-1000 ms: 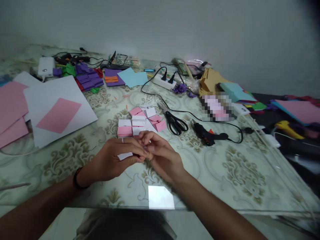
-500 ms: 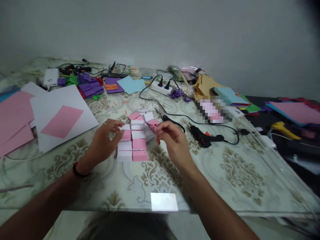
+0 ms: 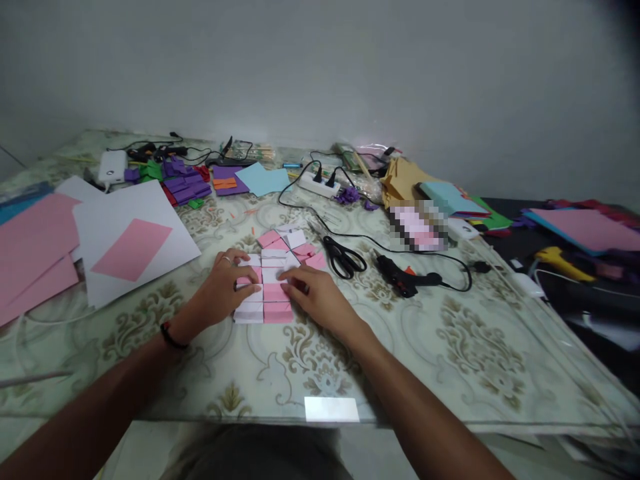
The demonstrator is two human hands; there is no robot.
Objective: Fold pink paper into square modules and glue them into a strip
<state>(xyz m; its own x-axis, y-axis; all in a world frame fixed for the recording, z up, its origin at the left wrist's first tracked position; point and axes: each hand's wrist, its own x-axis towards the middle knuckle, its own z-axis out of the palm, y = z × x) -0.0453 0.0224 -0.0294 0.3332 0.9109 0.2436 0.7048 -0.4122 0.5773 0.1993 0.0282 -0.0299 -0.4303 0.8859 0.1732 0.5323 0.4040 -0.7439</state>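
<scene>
A block of folded pink and white paper pieces [image 3: 277,311], set in two columns, lies flat on the patterned table. My left hand [image 3: 227,283] rests at its left side, fingers apart, fingertips touching the pieces. From the right, my right hand [image 3: 313,293] touches the block, its fingers bent and a little apart, with nothing seen gripped. Just behind are loose folded pink and white pieces [image 3: 309,255]. Black-handled scissors [image 3: 344,257] lie to the right of them. A black glue gun [image 3: 405,275] lies farther right, its cable running back.
White sheets [image 3: 185,243] and pink sheets [image 3: 35,247] lie at the left. Purple folded pieces [image 3: 185,185], a power strip [image 3: 319,185] and brown paper [image 3: 403,177] sit along the back. A yellow glue gun [image 3: 565,263] is at the right.
My right hand has moved left and down onto the block, uncovering the scissors' handles. My left hand has shifted slightly right and down. The camera view has moved a little.
</scene>
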